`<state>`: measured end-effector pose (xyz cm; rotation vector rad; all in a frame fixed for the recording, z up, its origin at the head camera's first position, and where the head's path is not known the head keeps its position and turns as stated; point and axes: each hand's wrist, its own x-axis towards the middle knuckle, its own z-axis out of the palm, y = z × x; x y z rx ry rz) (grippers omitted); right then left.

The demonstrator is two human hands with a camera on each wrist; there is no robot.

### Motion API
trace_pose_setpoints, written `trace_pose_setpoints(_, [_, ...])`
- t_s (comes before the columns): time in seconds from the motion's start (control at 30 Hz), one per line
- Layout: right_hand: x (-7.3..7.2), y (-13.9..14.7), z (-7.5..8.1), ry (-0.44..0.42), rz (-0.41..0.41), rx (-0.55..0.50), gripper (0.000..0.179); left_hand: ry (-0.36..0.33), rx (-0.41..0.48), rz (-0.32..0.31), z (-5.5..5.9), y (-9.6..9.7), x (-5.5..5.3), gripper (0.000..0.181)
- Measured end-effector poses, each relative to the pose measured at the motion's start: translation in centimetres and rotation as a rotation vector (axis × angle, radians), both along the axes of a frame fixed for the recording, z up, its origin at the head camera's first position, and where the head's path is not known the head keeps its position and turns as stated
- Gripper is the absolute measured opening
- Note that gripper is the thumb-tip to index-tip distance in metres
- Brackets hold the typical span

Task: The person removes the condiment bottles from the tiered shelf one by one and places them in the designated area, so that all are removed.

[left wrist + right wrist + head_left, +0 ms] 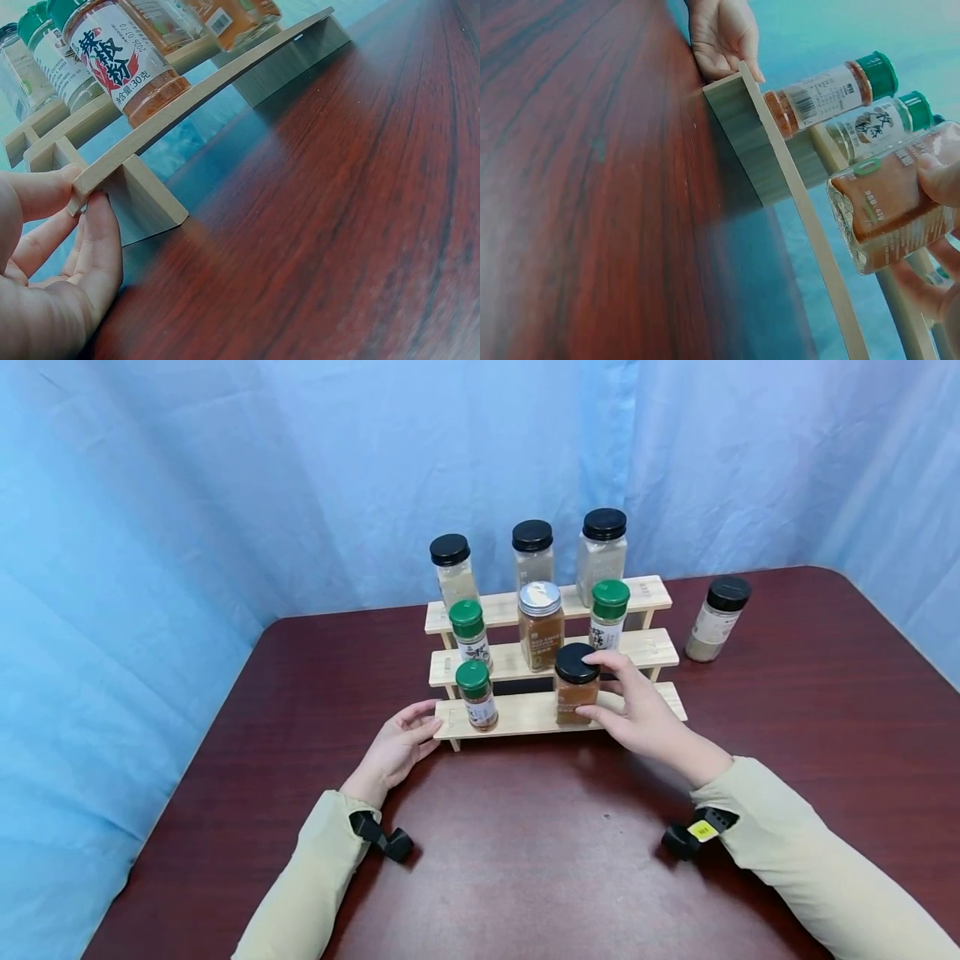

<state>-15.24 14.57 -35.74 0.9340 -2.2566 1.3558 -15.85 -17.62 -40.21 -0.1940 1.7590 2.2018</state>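
My right hand (643,714) grips a square spice jar (576,700) with a black lid and orange-brown powder. Its thumb is low on the jar and a finger reaches the lid. In the right wrist view, the jar's base (847,225) is close over the lowest tier of a wooden three-step rack (521,717). My left hand (397,747) pinches that tier's left end, thumb above and fingers below, as the left wrist view shows. Just beside it stands a green-capped chili powder shaker (124,64) on the same tier.
On the middle tier are two green-capped shakers (472,639) (607,622) and a silver-lidded jar (542,631). Three black-lidded jars (602,556) line the top tier. Another black-capped jar (712,627) stands on the dark red table (540,843), right of the rack. Blue curtains (375,485) hang behind.
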Motion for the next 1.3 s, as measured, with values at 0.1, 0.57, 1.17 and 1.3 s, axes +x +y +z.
trace_pose_setpoints(0.1, [0.2, 0.9, 0.1, -0.008, 0.004, -0.011, 0.064, -0.005, -0.003, 0.003, 0.0, 0.1, 0.0, 0.04])
trace_pose_setpoints(0.57, [0.8, 6.6, 1.0, 0.027, -0.087, 0.043, 0.075, -0.01, 0.016, 0.005, 0.1, 0.2, -0.1, 0.035])
trace_pose_setpoints(1.17, [1.1, 14.0, -0.1, -0.148, -0.22, 0.063, 0.079, -0.008, 0.019, 0.005, 0.0, 0.2, 0.0, 0.036])
trace_pose_setpoints(1.3, [0.7, 15.3, -0.4, -0.164, -0.242, 0.079, 0.081, -0.007, 0.016, 0.006, 0.0, 0.1, -0.1, 0.037])
